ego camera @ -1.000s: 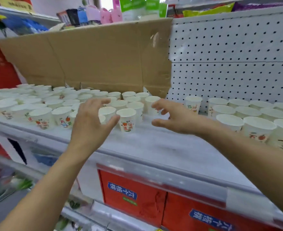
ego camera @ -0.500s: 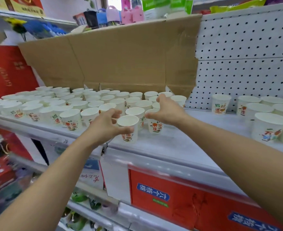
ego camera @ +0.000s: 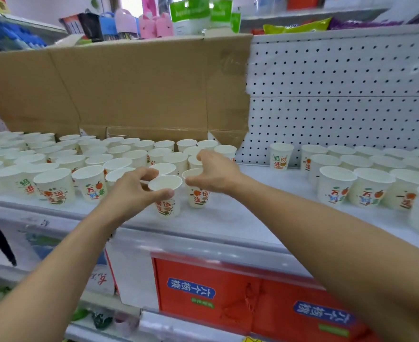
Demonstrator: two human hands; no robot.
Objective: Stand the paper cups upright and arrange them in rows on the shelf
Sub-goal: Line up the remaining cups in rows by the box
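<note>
While two cups stand upright at the near right corner of the packed block, the step in hand is judged to be their alignment into the front row. The left hand is curled round the rim of the near cup, its fingers grasping it. The right hand is closed on the rim of the neighbouring cup, just to the right. Both cups rest on the shelf, beside the left block of cups and well apart from the right group. Paper walls are judged easily crushed, so a light hold is advised. The cups are best slid with bases kept flat, and neighbours should be left undisturbed.
</note>
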